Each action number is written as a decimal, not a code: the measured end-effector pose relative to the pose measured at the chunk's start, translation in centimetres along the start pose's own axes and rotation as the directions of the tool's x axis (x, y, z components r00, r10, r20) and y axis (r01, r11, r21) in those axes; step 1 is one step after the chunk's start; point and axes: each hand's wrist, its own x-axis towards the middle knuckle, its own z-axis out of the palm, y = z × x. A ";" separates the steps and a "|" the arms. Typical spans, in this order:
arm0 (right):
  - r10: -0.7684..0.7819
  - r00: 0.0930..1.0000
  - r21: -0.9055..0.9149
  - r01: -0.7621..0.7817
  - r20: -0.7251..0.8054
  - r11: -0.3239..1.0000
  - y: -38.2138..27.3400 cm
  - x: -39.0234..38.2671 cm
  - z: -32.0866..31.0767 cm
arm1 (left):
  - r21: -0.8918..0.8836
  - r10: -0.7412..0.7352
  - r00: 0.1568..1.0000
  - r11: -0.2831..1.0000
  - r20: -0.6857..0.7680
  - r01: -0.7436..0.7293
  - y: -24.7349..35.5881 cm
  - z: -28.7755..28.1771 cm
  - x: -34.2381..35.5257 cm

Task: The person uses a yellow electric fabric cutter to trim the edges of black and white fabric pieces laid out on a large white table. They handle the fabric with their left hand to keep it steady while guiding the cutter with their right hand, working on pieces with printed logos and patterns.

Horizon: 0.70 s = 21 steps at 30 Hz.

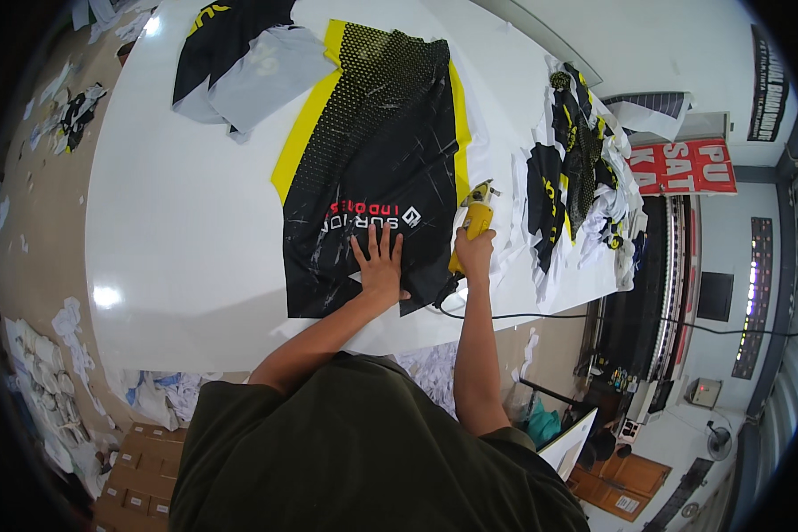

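A black fabric panel (390, 151) with yellow side strips, a dotted pattern and printed lettering lies flat on the white table (177, 239). Fingers spread, my left hand (381, 270) presses flat on the lower part of the panel, over the lettering. My right hand (475, 254) is wrapped round a yellow handheld electric fabric cutter (477, 217). The cutter's metal head sits beside the panel's right edge, by the yellow strip. Whether its blade touches the cloth is too small to tell. White fabric margin shows to the right of that edge.
Black and grey fabric pieces (266, 75) lie at the table's far left. Black, yellow and white scraps (576, 168) are heaped along its right side. A black power cord (541, 316) runs from the cutter off to the right. Cardboard boxes (142, 470) stand on the floor at lower left.
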 end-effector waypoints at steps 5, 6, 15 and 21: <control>0.012 0.999 -0.012 -0.013 -0.053 1.000 1.0 4.5 1.1 | -0.013 0.003 1.000 1.000 0.003 -0.003 -0.2 0.0 -0.1; 0.029 0.999 -0.016 -0.030 -0.039 0.999 1.3 5.7 0.9 | -0.015 0.005 1.000 1.000 0.000 -0.005 -0.3 -0.1 -0.2; 0.045 0.996 -0.014 -0.046 -0.082 0.999 5.4 8.4 -2.5 | 0.054 0.049 0.996 0.997 0.070 -0.052 -2.3 -1.7 -3.5; 0.071 0.997 -0.026 -0.071 -0.013 0.997 11.4 -2.5 -5.9 | 0.009 0.093 0.962 0.995 0.257 -0.098 -4.7 -5.4 -8.4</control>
